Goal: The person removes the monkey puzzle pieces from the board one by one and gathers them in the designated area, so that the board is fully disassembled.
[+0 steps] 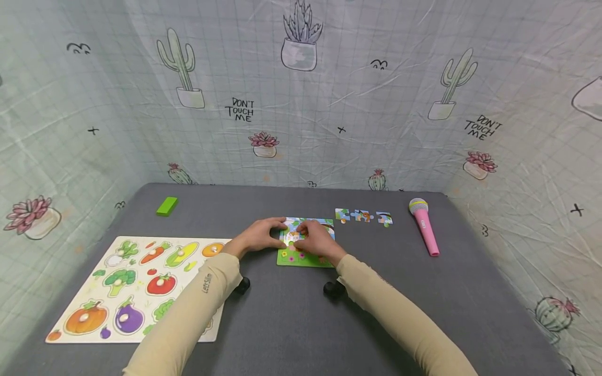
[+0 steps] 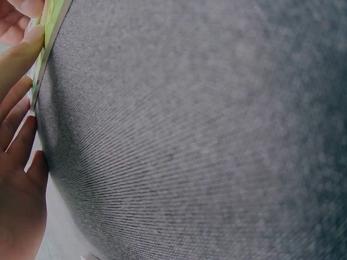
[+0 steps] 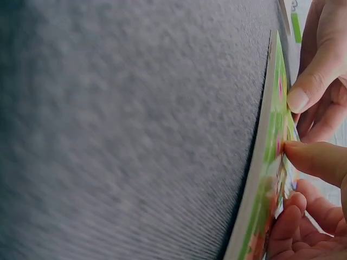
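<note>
A small green-edged puzzle board [image 1: 305,259] lies flat at the middle of the table. The left hand [image 1: 259,235] is at its left side, with thumb and fingertips touching the edge in the head view; the left wrist view shows that hand [image 2: 19,189] with its fingers fairly straight along the board's edge [image 2: 54,24]. Over the board's middle is the right hand [image 1: 320,241], its thumb and index fingertip close together on the picture. Whether a piece is between them is hidden. In the right wrist view the right thumb [image 3: 317,160] touches the board's surface [image 3: 265,173].
Three loose puzzle pieces [image 1: 362,215] lie behind and right of the board. Farther right is a pink microphone [image 1: 427,230]. A green block [image 1: 166,206] sits at the back left. The vegetable board [image 1: 141,308] covers the left front, partly under the left forearm.
</note>
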`<state>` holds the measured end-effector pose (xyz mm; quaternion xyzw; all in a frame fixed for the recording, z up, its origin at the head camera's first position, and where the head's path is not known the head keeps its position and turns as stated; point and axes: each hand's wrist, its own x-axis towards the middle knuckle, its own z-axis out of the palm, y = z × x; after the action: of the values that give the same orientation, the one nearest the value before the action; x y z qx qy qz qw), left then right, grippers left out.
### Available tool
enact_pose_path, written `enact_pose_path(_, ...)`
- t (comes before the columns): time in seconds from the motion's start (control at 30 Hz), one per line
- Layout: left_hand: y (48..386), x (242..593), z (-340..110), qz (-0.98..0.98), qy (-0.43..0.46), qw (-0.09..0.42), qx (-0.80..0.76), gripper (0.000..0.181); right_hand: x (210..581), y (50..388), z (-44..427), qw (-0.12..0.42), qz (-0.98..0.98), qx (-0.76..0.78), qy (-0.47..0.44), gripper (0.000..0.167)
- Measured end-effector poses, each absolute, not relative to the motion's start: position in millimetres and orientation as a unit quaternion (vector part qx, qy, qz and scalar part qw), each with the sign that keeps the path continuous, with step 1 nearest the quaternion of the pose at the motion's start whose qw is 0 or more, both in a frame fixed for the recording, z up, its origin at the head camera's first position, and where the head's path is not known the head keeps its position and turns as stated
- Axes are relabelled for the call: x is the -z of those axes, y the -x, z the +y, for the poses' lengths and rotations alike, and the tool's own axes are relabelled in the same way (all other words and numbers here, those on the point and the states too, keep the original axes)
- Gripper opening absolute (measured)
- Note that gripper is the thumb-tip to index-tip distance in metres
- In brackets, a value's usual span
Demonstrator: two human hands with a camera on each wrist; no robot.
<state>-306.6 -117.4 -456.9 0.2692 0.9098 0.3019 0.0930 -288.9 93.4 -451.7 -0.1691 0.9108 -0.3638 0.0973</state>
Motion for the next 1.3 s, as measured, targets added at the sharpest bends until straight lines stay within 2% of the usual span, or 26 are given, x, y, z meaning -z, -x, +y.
enact_pose_path(0.3,307,456,-118,0.91,-0.273,0.093,-0.297,0.054,455,285,95,0.065,0.892,0.388,0.224,0.024)
enact_pose_path(0.57,309,459,-117,0.911,-0.271,0.095,-0.294,0.054,457,283,90,0.05,0.894,0.402,0.19,0.023)
enact_pose_path(0.73,310,460,-118,0.912,-0.275,0.091,-0.291,0.054,456,283,90,0.053,0.886,0.421,0.19,0.023)
enact_pose_path(1.0,310,460,-118,0.911,-0.274,0.094,-0.292,0.055,452,281,101,0.1,0.879,0.447,0.135,0.027)
enact_pose_path(1.3,308,458,-118,0.912,-0.278,0.093,-0.286,0.054,447,279,120,0.096,0.871,0.472,0.092,0.029)
